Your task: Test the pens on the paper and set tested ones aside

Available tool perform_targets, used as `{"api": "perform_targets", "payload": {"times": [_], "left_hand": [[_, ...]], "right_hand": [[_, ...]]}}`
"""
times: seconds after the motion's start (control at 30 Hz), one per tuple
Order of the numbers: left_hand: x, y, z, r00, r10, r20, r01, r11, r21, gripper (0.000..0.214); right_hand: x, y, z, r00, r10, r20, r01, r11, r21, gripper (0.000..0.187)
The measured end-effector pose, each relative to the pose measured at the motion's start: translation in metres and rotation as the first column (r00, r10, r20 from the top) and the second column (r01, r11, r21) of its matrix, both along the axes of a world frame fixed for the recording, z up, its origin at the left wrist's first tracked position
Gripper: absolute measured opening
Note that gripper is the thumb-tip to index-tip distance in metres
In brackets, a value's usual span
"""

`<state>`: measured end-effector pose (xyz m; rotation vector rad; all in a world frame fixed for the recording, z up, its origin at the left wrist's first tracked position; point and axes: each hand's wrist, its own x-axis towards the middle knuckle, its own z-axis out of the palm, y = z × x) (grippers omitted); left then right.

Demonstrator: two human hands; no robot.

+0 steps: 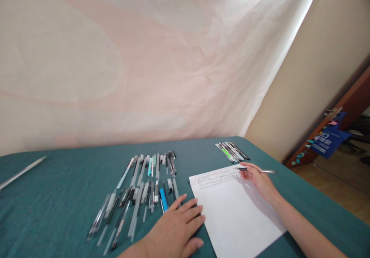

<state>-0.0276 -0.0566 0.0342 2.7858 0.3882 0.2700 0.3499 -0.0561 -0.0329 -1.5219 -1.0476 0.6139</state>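
A white sheet of paper [237, 215] lies on the green cloth, with several lines of dark handwriting across its top. Over its upper right part, my right hand [257, 179] holds a slim pen [267, 171] between thumb and fingers. The pen lies nearly level, its tip pointing left toward the written lines. My left hand [182, 223] rests palm down with fingers spread, fingertips by the paper's left edge. Just beyond its fingers is a bright blue pen [163, 199], partly hidden. Many loose pens, caps and clear barrels [138, 192] spread out left of that hand.
A row of pens [232, 152], one with a green label, lies near the table's back right. A long whitish rod [23, 172] is at the far left. Behind the table [58, 204] hangs a pale curtain [138, 57]. A blue bag-like item [329, 140] hangs by the brown door at right.
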Motion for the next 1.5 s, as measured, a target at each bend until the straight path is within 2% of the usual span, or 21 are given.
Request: {"api": "perform_targets", "payload": {"times": [0.13, 0.3, 0.5, 0.63, 1.0, 1.5], "left_hand": [[-0.001, 0.000, 0.002, 1.000, -0.014, -0.020, 0.014, 1.000, -0.019, 0.045], [0.000, 0.000, 0.000, 1.000, -0.004, 0.004, 0.004, 1.000, 0.025, 0.044], [0.002, -0.001, -0.001, 1.000, -0.003, -0.028, 0.004, 0.999, 0.036, 0.042], [0.002, -0.001, 0.000, 0.999, -0.003, -0.054, 0.005, 0.999, 0.046, 0.041], [0.001, -0.001, -0.004, 1.000, 0.001, -0.005, -0.001, 0.999, 0.046, 0.041], [0.002, -0.001, -0.004, 1.000, -0.002, -0.005, 0.002, 1.000, 0.014, 0.041]], "right_hand": [[0.002, -0.002, -0.001, 0.997, 0.036, 0.066, -0.032, 0.998, -0.062, 0.036], [0.004, -0.005, -0.001, 0.938, 0.010, 0.345, 0.026, 0.995, -0.098, 0.024], [0.008, -0.006, -0.005, 0.895, -0.019, 0.445, 0.066, 0.994, -0.091, 0.023], [0.009, -0.007, -0.006, 0.871, -0.039, 0.490, 0.091, 0.992, -0.083, 0.023], [0.010, -0.006, -0.002, 0.802, -0.038, 0.596, 0.105, 0.991, -0.079, 0.021], [0.013, -0.006, -0.005, 0.770, -0.023, 0.637, 0.098, 0.992, -0.083, 0.023]]}}
